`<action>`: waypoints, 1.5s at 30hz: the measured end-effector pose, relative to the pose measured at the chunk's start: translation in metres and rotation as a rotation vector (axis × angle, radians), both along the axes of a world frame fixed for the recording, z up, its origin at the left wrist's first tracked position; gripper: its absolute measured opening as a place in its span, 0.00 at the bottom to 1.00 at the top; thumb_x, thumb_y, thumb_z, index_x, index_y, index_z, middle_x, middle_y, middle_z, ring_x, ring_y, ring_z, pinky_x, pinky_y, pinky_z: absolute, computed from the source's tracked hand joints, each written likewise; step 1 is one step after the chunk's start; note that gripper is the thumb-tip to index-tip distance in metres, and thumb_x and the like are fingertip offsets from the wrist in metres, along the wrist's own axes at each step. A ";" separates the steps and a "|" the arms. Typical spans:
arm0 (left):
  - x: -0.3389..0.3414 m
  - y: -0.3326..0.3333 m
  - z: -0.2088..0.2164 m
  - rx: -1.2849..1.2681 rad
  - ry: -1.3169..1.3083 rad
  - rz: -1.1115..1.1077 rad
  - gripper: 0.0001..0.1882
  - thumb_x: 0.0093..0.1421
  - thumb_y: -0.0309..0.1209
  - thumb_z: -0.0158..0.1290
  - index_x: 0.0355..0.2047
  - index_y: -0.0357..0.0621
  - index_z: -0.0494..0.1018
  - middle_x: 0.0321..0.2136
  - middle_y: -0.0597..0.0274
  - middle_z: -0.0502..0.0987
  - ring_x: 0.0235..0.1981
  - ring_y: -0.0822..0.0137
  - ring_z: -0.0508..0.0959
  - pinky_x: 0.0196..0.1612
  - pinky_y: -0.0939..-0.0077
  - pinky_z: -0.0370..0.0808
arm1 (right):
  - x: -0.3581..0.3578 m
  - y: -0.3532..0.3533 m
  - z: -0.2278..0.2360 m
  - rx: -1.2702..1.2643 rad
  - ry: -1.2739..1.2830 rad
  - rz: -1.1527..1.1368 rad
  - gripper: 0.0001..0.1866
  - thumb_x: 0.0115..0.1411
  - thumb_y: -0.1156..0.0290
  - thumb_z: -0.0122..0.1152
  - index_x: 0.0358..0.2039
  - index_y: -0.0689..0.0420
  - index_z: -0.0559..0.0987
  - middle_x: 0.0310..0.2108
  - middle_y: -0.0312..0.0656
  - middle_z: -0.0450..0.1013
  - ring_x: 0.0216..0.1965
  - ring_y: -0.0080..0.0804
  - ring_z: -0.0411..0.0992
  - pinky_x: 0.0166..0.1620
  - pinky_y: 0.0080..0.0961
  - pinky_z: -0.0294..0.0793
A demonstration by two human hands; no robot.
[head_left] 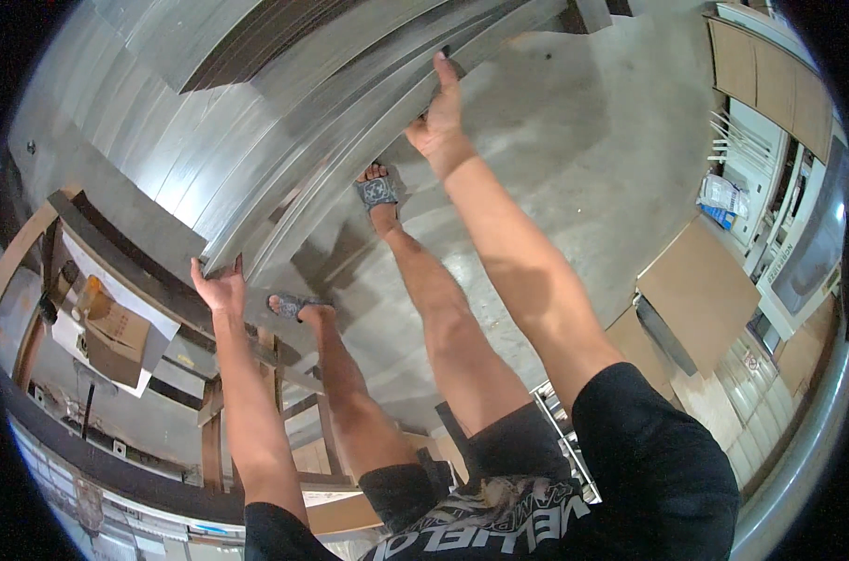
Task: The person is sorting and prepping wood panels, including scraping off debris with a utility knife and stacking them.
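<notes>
A long grey plank-like strip (326, 168) with raised edges runs on a slant from lower left to upper right. My left hand (222, 286) grips its lower-left end, thumb on one side and fingers on the other. Farther along the same strip, my right hand (438, 117) is closed around the near edge with the thumb pointing up; its other fingers are partly hidden. Just beyond the strip lie several grey wood-look planks (186, 154), side by side, with light glaring off them. Whether the strip touches them is hard to tell.
A wooden frame bench (36, 234) with an open cardboard box (116, 332) stands at left. Cardboard sheets (700, 290) lean at right beside white appliance-like panels (761, 150). My sandalled feet are on the concrete floor (555, 168). A dark-sided block (256, 42) rests on the planks.
</notes>
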State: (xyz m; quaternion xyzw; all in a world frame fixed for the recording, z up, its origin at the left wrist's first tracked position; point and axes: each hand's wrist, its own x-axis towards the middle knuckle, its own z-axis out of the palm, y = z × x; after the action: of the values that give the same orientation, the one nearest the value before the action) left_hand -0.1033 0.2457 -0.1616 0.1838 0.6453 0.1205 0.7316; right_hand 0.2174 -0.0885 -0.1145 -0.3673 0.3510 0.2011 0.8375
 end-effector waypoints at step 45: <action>0.060 -0.039 0.011 0.186 -0.109 -0.383 0.47 0.70 0.68 0.39 0.77 0.53 0.43 0.75 0.57 0.50 0.75 0.51 0.52 0.75 0.45 0.52 | 0.028 -0.038 -0.040 -0.492 0.106 -0.039 0.24 0.62 0.47 0.72 0.51 0.48 0.78 0.44 0.31 0.75 0.42 0.31 0.68 0.42 0.36 0.70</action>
State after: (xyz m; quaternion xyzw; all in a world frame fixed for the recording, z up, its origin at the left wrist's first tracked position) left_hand -0.0431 0.2064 -0.1510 0.3629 0.5442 0.0483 0.7549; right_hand 0.2454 -0.1261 -0.1549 -0.5422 0.4400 0.1123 0.7069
